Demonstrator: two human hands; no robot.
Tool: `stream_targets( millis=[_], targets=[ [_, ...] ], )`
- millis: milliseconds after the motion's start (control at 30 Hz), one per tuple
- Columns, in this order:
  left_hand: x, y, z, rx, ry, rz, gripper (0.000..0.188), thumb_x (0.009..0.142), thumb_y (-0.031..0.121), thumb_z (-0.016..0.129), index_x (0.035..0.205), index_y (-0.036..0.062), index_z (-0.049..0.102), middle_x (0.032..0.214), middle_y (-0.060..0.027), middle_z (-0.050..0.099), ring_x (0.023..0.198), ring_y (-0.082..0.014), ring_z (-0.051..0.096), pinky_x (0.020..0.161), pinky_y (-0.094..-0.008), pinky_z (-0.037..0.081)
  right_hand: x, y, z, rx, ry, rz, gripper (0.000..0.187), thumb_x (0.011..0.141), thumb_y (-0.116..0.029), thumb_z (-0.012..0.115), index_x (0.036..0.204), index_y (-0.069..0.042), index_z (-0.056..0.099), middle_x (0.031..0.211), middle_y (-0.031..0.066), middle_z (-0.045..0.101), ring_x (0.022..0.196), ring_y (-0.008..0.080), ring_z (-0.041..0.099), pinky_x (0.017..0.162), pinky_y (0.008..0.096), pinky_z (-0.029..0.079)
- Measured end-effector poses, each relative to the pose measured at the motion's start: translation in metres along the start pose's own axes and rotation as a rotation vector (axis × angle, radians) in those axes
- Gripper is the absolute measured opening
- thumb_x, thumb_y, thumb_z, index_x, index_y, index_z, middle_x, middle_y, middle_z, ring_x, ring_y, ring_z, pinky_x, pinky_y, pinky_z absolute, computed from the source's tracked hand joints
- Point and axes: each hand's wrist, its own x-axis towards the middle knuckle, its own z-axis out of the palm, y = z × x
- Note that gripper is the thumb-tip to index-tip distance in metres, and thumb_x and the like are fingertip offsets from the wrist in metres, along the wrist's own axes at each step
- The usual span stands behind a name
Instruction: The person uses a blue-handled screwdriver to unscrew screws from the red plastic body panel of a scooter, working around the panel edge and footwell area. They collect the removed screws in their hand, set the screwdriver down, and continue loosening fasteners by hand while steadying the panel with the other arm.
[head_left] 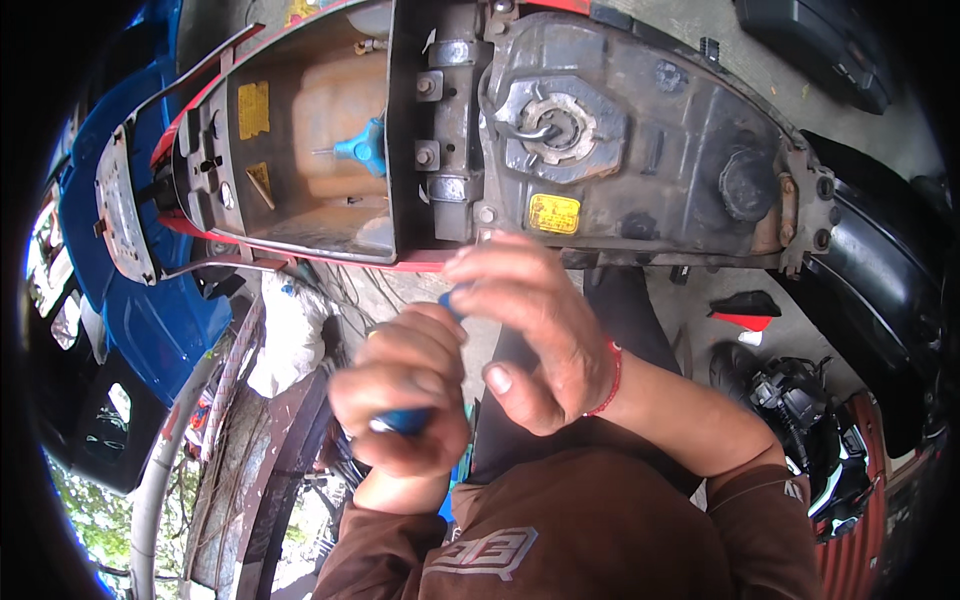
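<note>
My left hand [410, 385] is closed around a blue-handled tool [403, 420], blurred by motion. One blue end pokes out below the fingers and a small blue part shows above the fist; the rest is hidden. My right hand [535, 335] hovers right beside it, thumb spread away from bent fingers, whose tips are at or near the upper blue part. Beyond both hands lies a motorcycle's opened body, with a dark fuel tank [690, 130] and a storage box [310, 215] under the seat area. A blue three-armed handle tool [362, 147] rests in that box.
A blue plastic vehicle part [150, 310] and a white bag [288, 335] are at the left. On the floor to the right sit a red and black piece [745, 308] and another motorcycle [810, 410]. A black case [815, 45] stands at the far right.
</note>
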Motion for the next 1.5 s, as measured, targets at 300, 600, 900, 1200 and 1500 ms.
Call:
stream_targets(
  millis=[300, 600, 900, 1200, 1500],
  targets=[
    [0.071, 0.081, -0.027, 1.023, -0.934, 0.082, 0.044, 0.086, 0.040, 0.077, 0.114, 0.0072, 0.071, 0.103, -0.0099, 0.054, 0.088, -0.0214, 0.058, 0.070, -0.0334, 0.050, -0.036, 0.009, 0.032, -0.153, -0.149, 0.158, 0.057, 0.084, -0.006, 0.074, 0.136, -0.002, 0.052, 0.129, 0.0174, 0.057, 0.126, 0.0390, 0.057, 0.114, 0.0548, 0.042],
    [0.101, 0.113, 0.022, 1.673, -1.659, 0.304, 0.035, 0.082, 0.017, 0.062, 0.107, -0.0067, 0.063, 0.070, -0.0043, 0.053, 0.053, -0.0122, 0.053, 0.047, -0.0290, 0.046, -0.039, -0.004, 0.041, -0.092, -0.025, 0.211, 0.062, 0.081, -0.005, 0.074, 0.138, -0.001, 0.050, 0.138, 0.0178, 0.051, 0.138, 0.0379, 0.047, 0.122, 0.0590, 0.030],
    [0.119, 0.116, 0.028, 1.558, -1.378, -0.137, 0.029, 0.092, 0.021, 0.069, 0.103, -0.0009, 0.054, 0.079, -0.0088, 0.056, 0.052, -0.0263, 0.060, 0.050, -0.0384, 0.052, -0.023, 0.022, 0.052, -0.051, 0.018, 0.186, 0.043, 0.085, -0.013, 0.073, 0.121, -0.004, 0.051, 0.111, 0.0149, 0.055, 0.107, 0.0391, 0.055, 0.106, 0.0535, 0.040],
    [0.117, 0.112, 0.036, 1.801, -1.393, -0.510, 0.038, 0.102, 0.037, 0.062, 0.094, 0.0009, 0.054, 0.072, -0.0119, 0.063, 0.060, -0.0255, 0.069, 0.050, -0.0375, 0.054, -0.021, 0.017, 0.060, -0.057, 0.051, 0.229, 0.040, 0.080, -0.011, 0.075, 0.113, -0.007, 0.052, 0.106, 0.0141, 0.054, 0.099, 0.0369, 0.053, 0.090, 0.0473, 0.044],
    [0.112, 0.116, 0.027, 1.720, -1.637, 0.151, 0.036, 0.088, 0.017, 0.061, 0.117, -0.0036, 0.056, 0.076, -0.0070, 0.054, 0.051, -0.0171, 0.059, 0.046, -0.0309, 0.049, -0.025, 0.025, 0.061, -0.085, 0.089, 0.112, 0.039, 0.074, -0.003, 0.074, 0.108, -0.008, 0.054, 0.103, 0.0124, 0.054, 0.095, 0.0350, 0.053, 0.086, 0.0458, 0.043]
  ],
)
